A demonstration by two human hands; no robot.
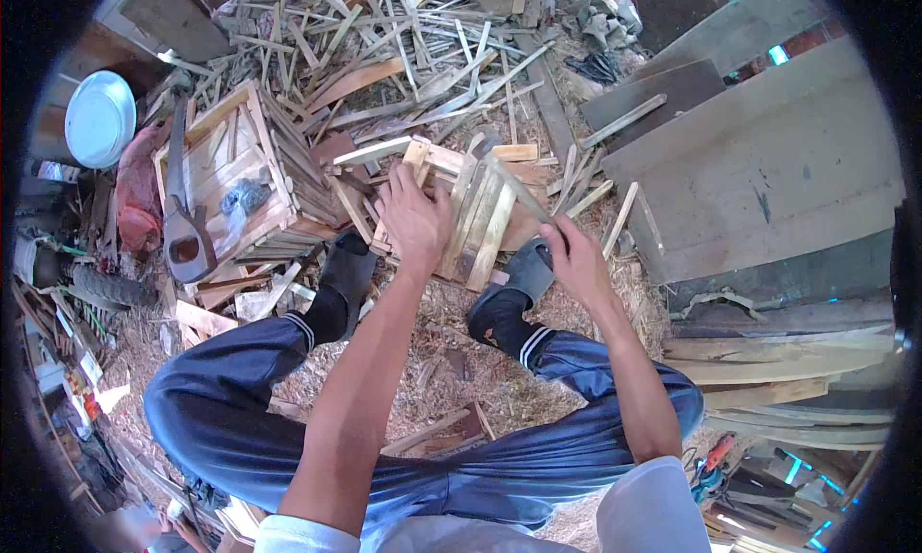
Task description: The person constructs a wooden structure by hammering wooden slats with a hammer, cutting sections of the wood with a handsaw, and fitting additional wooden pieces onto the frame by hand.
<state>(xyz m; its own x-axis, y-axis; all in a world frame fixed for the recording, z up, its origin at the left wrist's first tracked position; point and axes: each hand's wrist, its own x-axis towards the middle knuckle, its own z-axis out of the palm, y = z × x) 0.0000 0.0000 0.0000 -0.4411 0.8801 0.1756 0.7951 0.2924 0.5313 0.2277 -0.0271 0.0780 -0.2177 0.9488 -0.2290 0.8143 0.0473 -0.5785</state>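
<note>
A small slatted wooden crate (490,228) lies tilted on the ground between my feet. My left hand (415,219) is closed over its left end, with fingers curled over the wood and the thumb towards the slats. My right hand (572,258) is wrapped round the near end of a long, flat grey blade (519,186), which looks like a big knife. The blade slants up and left over the crate's right side, its far end close to the top of the slats. Its handle is mostly hidden in my fist.
A larger wooden crate (274,159) stands at left with a handsaw (186,228) and a clear plastic bag (244,200) on it. Behind lies a heap of thin wood strips (403,63). Large boards (768,169) lean at right. Wood shavings (432,351) cover the floor around my sandals (348,268).
</note>
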